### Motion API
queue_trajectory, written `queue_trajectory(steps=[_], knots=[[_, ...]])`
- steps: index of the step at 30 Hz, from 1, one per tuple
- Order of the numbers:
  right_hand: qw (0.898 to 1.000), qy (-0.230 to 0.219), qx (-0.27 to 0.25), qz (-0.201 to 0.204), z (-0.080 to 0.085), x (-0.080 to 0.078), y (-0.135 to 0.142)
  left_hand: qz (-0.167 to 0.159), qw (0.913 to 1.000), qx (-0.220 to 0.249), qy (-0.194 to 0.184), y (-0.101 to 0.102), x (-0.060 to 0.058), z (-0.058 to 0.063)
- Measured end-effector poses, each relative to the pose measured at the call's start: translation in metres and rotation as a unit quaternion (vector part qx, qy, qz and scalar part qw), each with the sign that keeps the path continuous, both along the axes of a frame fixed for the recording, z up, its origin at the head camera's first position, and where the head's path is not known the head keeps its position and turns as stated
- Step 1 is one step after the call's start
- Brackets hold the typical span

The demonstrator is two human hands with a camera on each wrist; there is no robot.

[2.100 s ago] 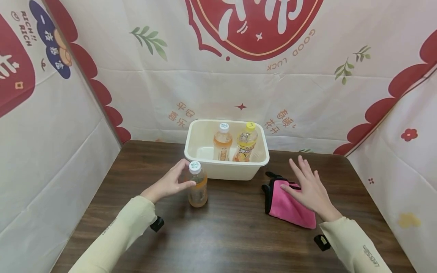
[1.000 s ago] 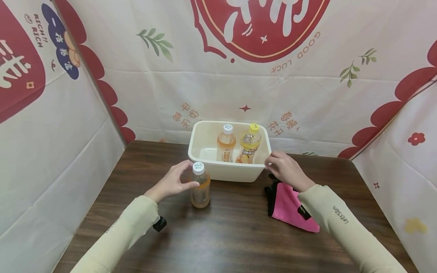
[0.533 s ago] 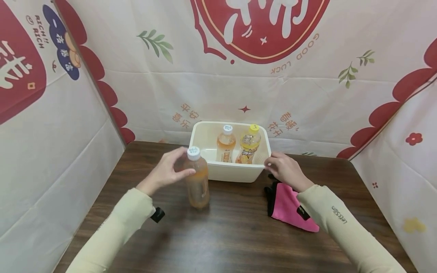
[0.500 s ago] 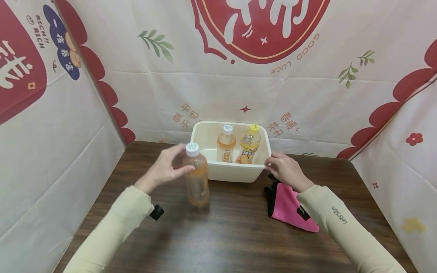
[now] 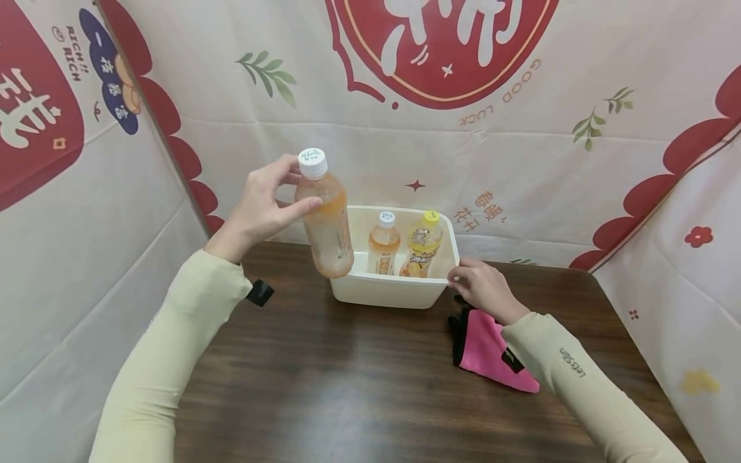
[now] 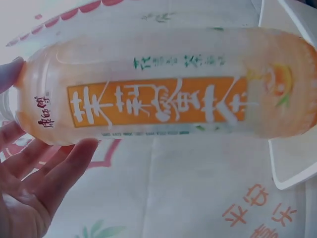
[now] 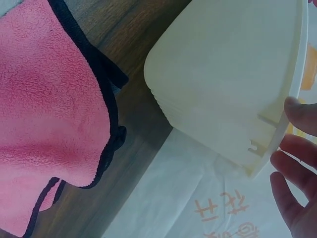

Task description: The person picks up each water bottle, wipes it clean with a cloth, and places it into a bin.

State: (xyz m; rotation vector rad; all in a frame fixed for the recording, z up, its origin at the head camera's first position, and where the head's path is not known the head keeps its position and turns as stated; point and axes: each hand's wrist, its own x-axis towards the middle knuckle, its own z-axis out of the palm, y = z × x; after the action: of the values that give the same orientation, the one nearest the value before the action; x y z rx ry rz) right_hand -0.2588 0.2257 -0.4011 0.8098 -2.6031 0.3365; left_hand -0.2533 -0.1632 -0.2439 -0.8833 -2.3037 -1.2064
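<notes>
In the head view my left hand [image 5: 263, 204] grips a white-capped drink bottle [image 5: 328, 228] by its upper part, raised off the table and slightly tilted. The bottle's base overlaps the front left of a cream plastic bin [image 5: 389, 292]. Its orange label shows large in the left wrist view, with the fingers [image 6: 64, 171] around the neck end. My right hand [image 5: 483, 289] pinches the bin's right rim; the right wrist view shows the thumb and fingers at that rim. Inside the bin stand a white-capped bottle [image 5: 383, 251] and a yellow-capped bottle [image 5: 422, 247].
A pink cloth [image 5: 489, 350] with black edging lies on the dark wooden table [image 5: 347, 399], partly under the right forearm. Printed white fabric [image 5: 509, 161] walls the back and both sides. The bin stands near the back fabric.
My left hand has lifted the bottle from the table, up and toward the bin. Earlier, my right hand moved from above the pink cloth to the bin's rim, where it stays.
</notes>
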Motion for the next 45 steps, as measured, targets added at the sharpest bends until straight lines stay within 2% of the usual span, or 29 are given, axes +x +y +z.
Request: queue_trajectory(steps=[4, 10, 15, 19, 25, 34, 45], knots=[[1.000, 0.000, -0.004, 0.000, -0.001, 0.001, -0.002, 0.016, 0.9997, -0.006, -0.018, 0.004, -0.016, -0.005], [1.000, 0.002, -0.001, 0.001, 0.001, 0.001, -0.002, 0.013, 0.9984, -0.029, -0.046, 0.014, -0.039, -0.023], [1.000, -0.002, 0.002, -0.003, 0.002, 0.002, -0.001, 0.017, 0.9966, -0.053, -0.061, 0.020, -0.051, -0.036], [1.000, 0.001, -0.001, 0.001, 0.003, 0.003, -0.002, 0.017, 0.9959, -0.050, -0.074, 0.023, -0.059, -0.046], [1.000, 0.006, 0.001, -0.001, 0.002, 0.003, -0.002, 0.013, 0.9958, -0.057, -0.070, 0.028, -0.066, -0.065], [1.000, 0.000, 0.002, -0.003, 0.001, 0.003, -0.002, 0.015, 0.9935, -0.089, -0.069, 0.038, -0.069, -0.094], [1.000, 0.019, 0.005, 0.001, 0.000, 0.002, -0.001, 0.021, 0.9874, -0.087, -0.130, 0.046, -0.074, -0.123]])
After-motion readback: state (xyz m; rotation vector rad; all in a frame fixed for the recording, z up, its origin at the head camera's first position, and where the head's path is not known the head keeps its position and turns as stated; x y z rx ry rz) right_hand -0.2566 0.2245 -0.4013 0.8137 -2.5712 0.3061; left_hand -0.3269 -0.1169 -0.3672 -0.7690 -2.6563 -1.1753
